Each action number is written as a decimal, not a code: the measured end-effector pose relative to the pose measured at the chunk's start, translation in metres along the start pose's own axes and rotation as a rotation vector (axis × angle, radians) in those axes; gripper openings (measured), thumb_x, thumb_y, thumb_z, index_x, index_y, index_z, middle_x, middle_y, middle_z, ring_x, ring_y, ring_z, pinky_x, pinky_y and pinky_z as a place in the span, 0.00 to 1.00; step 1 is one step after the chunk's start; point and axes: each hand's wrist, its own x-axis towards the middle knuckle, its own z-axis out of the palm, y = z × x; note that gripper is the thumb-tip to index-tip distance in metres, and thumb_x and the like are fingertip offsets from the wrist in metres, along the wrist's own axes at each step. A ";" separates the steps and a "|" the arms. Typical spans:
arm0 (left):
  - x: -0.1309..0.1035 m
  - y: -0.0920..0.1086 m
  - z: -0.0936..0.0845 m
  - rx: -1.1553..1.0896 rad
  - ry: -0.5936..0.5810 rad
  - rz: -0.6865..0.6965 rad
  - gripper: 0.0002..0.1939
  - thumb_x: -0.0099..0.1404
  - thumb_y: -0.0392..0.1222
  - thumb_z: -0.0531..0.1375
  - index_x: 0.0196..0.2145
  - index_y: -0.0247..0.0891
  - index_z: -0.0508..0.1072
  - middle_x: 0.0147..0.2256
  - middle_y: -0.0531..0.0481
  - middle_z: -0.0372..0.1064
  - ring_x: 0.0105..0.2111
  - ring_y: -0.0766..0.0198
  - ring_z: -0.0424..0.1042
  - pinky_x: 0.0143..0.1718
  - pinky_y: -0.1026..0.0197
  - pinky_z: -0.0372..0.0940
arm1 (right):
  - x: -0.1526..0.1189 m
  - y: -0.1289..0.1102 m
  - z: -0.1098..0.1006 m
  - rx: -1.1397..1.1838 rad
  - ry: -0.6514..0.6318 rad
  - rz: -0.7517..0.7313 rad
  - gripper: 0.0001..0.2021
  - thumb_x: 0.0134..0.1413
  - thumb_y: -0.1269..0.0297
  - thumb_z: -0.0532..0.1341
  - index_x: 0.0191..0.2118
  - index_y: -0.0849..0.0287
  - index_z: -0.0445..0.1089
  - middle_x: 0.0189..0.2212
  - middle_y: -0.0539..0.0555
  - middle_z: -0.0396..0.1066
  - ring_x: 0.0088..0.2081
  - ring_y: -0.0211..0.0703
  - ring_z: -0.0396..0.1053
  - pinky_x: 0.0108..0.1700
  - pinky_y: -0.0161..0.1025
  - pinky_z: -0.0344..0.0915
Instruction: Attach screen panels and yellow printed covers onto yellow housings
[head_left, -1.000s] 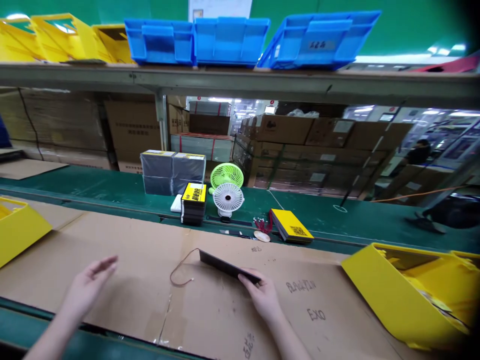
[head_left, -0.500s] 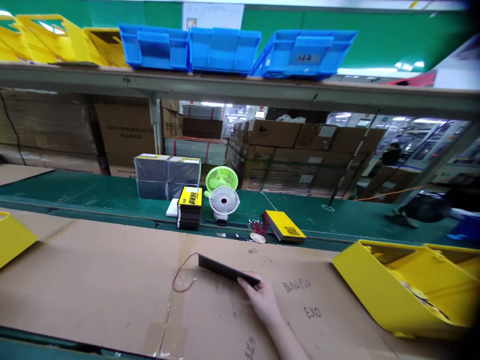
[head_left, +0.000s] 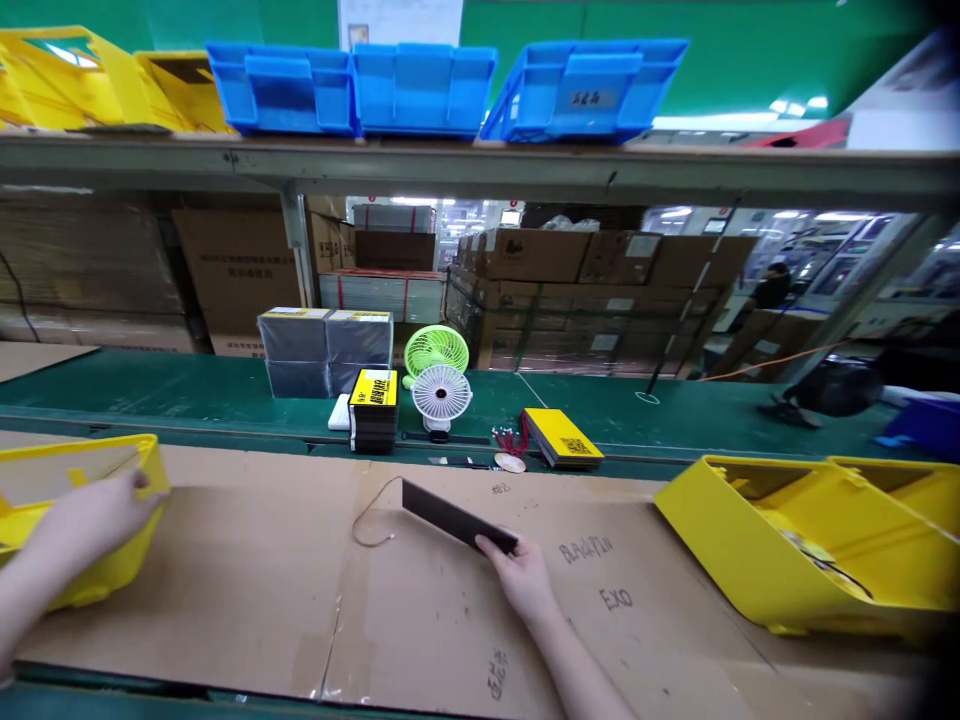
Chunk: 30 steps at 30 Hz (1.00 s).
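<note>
In the head view, the two hands were well apart, each with its own hold. The right hand (head_left: 526, 578) had its thumb and fingers clamped on the near right end of a dark panel (head_left: 450, 517), above the middle of the cardboard (head_left: 247, 570). The panel slanted, its far end up and to the left; whether its lower edge touched the cardboard I could not tell. A thin wire (head_left: 361, 518) looped from that far end, a small plug at its tip. The left hand (head_left: 94, 525) gripped the right-hand rim of the left case (head_left: 124, 565), a yellow one at the cardboard's left side. More yellow cases (head_left: 727, 545) lay at the right, with wires inside. Behind the cardboard, on the green bench (head_left: 705, 425), a white fan (head_left: 441, 393) stood before a green fan (head_left: 450, 345), between a yellow-topped stack (head_left: 373, 428) and a yellow slab (head_left: 559, 432). Red wires (head_left: 514, 440) lay just beside the slab. Blue bins (head_left: 425, 90) sat on the shelf (head_left: 480, 172) above.
</note>
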 end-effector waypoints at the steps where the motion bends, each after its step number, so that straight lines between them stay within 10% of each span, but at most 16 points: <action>1: -0.021 0.019 0.009 0.080 -0.067 0.055 0.23 0.46 0.62 0.57 0.30 0.40 0.71 0.17 0.52 0.67 0.33 0.44 0.71 0.40 0.46 0.60 | 0.001 0.001 -0.002 0.009 0.036 0.006 0.15 0.43 0.54 0.65 0.32 0.62 0.75 0.31 0.56 0.76 0.36 0.53 0.72 0.42 0.44 0.67; 6: -0.141 0.117 0.019 -0.312 -0.421 0.524 0.21 0.53 0.55 0.58 0.44 0.49 0.72 0.46 0.49 0.71 0.46 0.49 0.68 0.48 0.52 0.60 | 0.005 0.004 -0.017 0.050 0.250 0.035 0.19 0.41 0.55 0.66 0.38 0.65 0.75 0.35 0.60 0.76 0.40 0.56 0.72 0.46 0.48 0.67; 8: -0.164 0.138 0.018 -0.403 -0.377 0.679 0.24 0.51 0.52 0.61 0.47 0.53 0.71 0.51 0.51 0.67 0.52 0.48 0.64 0.53 0.50 0.56 | 0.005 0.000 -0.027 0.065 0.322 0.035 0.21 0.41 0.55 0.66 0.39 0.67 0.74 0.36 0.61 0.76 0.41 0.57 0.72 0.47 0.49 0.67; 13: -0.140 0.154 0.036 -0.267 -0.077 0.587 0.33 0.50 0.48 0.61 0.54 0.42 0.64 0.59 0.41 0.54 0.61 0.42 0.43 0.58 0.37 0.35 | 0.004 -0.026 -0.055 0.096 0.473 0.016 0.22 0.39 0.56 0.68 0.39 0.67 0.74 0.37 0.61 0.75 0.41 0.58 0.72 0.47 0.50 0.67; 17: -0.126 0.170 0.060 -0.670 -0.530 0.423 0.31 0.52 0.44 0.58 0.54 0.39 0.61 0.55 0.40 0.61 0.55 0.47 0.58 0.54 0.46 0.54 | 0.009 -0.060 -0.080 0.186 0.568 -0.124 0.20 0.35 0.59 0.71 0.38 0.64 0.75 0.36 0.59 0.76 0.40 0.57 0.72 0.45 0.50 0.68; 24: -0.128 0.199 0.085 -1.139 -0.790 0.350 0.25 0.50 0.36 0.56 0.48 0.41 0.64 0.46 0.46 0.68 0.43 0.56 0.70 0.43 0.54 0.64 | 0.023 -0.125 -0.118 0.151 0.146 -0.202 0.18 0.37 0.62 0.70 0.38 0.59 0.75 0.37 0.57 0.76 0.41 0.54 0.71 0.46 0.50 0.68; 30: -0.131 0.222 0.096 -1.150 -0.767 0.446 0.23 0.49 0.36 0.58 0.46 0.40 0.67 0.46 0.45 0.68 0.44 0.57 0.68 0.45 0.55 0.62 | 0.038 -0.146 -0.087 -0.099 -0.214 -0.088 0.16 0.38 0.58 0.68 0.34 0.62 0.76 0.33 0.56 0.76 0.36 0.52 0.72 0.41 0.47 0.69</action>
